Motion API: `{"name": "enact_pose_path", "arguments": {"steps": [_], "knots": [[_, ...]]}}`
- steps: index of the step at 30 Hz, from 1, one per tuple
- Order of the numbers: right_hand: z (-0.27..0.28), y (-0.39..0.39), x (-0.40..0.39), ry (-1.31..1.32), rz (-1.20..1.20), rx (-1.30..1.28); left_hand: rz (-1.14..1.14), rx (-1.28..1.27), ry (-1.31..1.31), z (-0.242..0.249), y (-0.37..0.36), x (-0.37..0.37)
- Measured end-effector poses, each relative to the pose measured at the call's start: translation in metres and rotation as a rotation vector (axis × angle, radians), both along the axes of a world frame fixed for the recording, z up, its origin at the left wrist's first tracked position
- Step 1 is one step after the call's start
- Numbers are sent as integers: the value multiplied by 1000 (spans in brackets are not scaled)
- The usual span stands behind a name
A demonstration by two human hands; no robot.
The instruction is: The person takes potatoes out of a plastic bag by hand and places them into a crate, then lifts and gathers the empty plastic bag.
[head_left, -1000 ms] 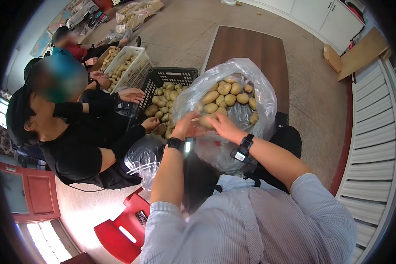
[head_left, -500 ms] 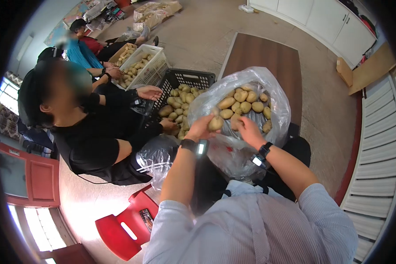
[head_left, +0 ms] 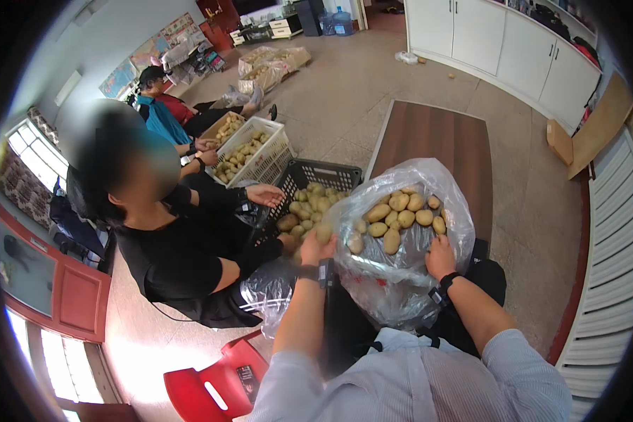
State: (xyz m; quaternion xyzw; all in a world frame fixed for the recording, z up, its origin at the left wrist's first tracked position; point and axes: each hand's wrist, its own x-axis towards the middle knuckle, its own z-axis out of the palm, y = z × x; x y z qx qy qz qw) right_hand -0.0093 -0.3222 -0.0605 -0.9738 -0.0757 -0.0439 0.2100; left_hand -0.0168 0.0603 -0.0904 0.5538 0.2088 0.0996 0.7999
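Observation:
A clear plastic bag point(head_left: 401, 264) with several potatoes point(head_left: 399, 202) inside stands open in front of me. My left hand point(head_left: 318, 247) is at the bag's left edge, its fingers round a potato point(head_left: 324, 233), beside the black crate point(head_left: 327, 171) of potatoes. On the bag's right side, my right hand point(head_left: 440, 257) has its fingertips bent inward at the potatoes and plastic; whether it holds anything is hidden. A co-worker's hand point(head_left: 265, 195) is palm up over the black crate's left edge, apart from mine.
A co-worker in black point(head_left: 183, 260) sits at the left. Beyond are a white crate point(head_left: 283, 151) of potatoes and more people. A brown board point(head_left: 436, 137) lies behind the bag. A red chair point(head_left: 190, 394) stands at the lower left.
The view has tilted up. My left hand has moved left toward the black crate with a potato. My right hand has moved from over the bag's middle to its right side, without the potato it held.

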Motion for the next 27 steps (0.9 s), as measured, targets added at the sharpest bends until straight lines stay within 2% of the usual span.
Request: {"name": "enact_pose_path", "arguments": {"steps": [1, 3, 5, 6, 9, 10, 13, 14, 17, 21, 25, 27], "knots": [[2, 0, -2, 19, 33, -62, 54, 700, -35, -53, 23, 5], [-4, -1, -6, -79, 40, -91, 18, 721, -58, -61, 33, 5], [-2, -4, -7, -93, 178, -206, 25, 701, -124, -71, 40, 4], [-20, -7, -5, -218, 195, -225, 127, 279, -123, -53, 32, -2], [-29, -8, -5, -131, 197, -280, 169, -145, -88, -74, 50, 6], [-29, -6, -6, -102, 182, -282, 278, -233, -33, -46, 34, 2], [0, 0, -13, 27, 170, -212, 169, 715, 102, 51, -4, -41], [8, 1, -16, 12, 179, -164, 128, 969, 183, 68, -8, -46], [12, 4, -14, 104, 118, -6, 94, 1298, 303, 61, -3, -42], [8, 4, -15, 112, 85, 118, 27, 1257, 483, 66, -1, -39], [-11, 2, -12, 29, 114, 220, -24, 1303, 403, 54, 9, -40], [-19, 2, -12, -15, 139, 283, 42, 1085, 365, 53, 7, -43]]}}
